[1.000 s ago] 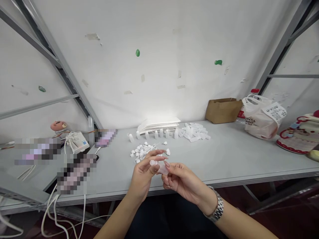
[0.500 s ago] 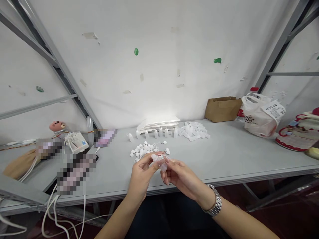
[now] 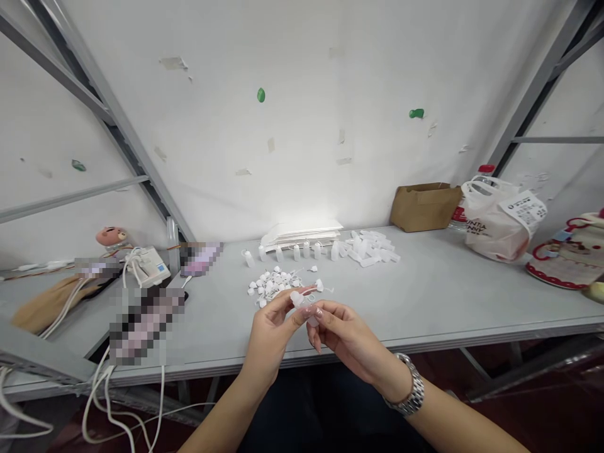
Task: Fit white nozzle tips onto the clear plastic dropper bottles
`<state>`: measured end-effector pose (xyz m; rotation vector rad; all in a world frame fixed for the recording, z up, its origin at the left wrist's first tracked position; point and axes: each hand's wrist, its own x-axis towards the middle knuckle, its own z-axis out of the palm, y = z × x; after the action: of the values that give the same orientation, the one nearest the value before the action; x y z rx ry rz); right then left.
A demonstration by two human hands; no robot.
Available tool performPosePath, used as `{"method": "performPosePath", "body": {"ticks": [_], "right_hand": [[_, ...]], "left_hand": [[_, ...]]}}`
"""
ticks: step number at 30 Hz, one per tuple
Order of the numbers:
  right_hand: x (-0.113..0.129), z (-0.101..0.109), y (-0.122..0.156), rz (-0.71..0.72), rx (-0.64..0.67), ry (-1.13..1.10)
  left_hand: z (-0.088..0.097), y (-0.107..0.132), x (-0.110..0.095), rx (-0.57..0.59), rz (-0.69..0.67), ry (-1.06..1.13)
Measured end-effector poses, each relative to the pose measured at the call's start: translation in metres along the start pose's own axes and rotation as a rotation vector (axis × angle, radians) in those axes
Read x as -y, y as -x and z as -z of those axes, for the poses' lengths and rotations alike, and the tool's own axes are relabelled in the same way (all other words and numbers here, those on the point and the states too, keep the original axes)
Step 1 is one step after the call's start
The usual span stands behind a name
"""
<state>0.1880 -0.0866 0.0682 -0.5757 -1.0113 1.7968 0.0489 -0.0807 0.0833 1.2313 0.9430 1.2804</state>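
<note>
My left hand and my right hand meet above the front of the table, both closed on one small translucent squeeze bottle. Its white cap shows above my left thumb, on a thin strap. The two thumbs press close together at the bottle's neck, so their fingers hide much of its body. Just beyond my hands lies a pile of loose white caps, with a single cap to its right. Behind the pile stands a row of similar capped bottles.
Uncapped bottles lie heaped right of the row. White sheets are stacked by the wall. A cardboard box, a plastic bag and a patterned container stand at right. Phones, white cables and a power strip occupy the left.
My thumbs have come together at the bottle's neck, and the bottle's body is more covered. The view has shifted slightly.
</note>
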Motion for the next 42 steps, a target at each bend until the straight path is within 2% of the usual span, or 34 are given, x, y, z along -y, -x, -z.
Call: {"method": "performPosePath", "body": {"ticks": [5, 9, 12, 13, 16, 19, 23, 26, 34, 42], "right_hand": [[-0.001, 0.000, -0.001, 0.040, 0.000, 0.050], [0.002, 0.008, -0.008, 0.094, -0.012, 0.286], [0.010, 0.028, -0.017, 0.145, -0.075, 0.604], [0.013, 0.038, -0.021, 0.169, -0.127, 0.754], [0.015, 0.068, -0.032, 0.345, -0.340, 1.390], [0.009, 0.087, -0.042, 0.385, -0.333, 1.579], [0.001, 0.085, -0.053, 0.387, -0.190, 1.728], [-0.003, 0.079, -0.059, 0.380, -0.138, 1.820], [-0.014, 0.085, -0.062, 0.368, -0.139, 1.885], [-0.007, 0.086, -0.045, 0.423, -0.172, 1.742]], "left_hand": [[-0.001, -0.001, 0.001, 0.088, 0.068, 0.021], [0.003, -0.006, 0.005, 0.041, 0.105, 0.165], [0.010, -0.014, 0.004, -0.051, 0.089, 0.376], [0.013, -0.016, 0.003, -0.057, 0.121, 0.446], [0.020, -0.022, -0.004, -0.086, 0.180, 0.581], [0.022, -0.022, -0.010, -0.090, 0.209, 0.649], [0.021, -0.019, -0.014, -0.066, 0.211, 0.703], [0.020, -0.015, -0.016, -0.028, 0.205, 0.721], [0.018, -0.004, -0.018, 0.090, 0.127, 0.689], [0.014, 0.002, -0.019, 0.090, 0.119, 0.636]]}}
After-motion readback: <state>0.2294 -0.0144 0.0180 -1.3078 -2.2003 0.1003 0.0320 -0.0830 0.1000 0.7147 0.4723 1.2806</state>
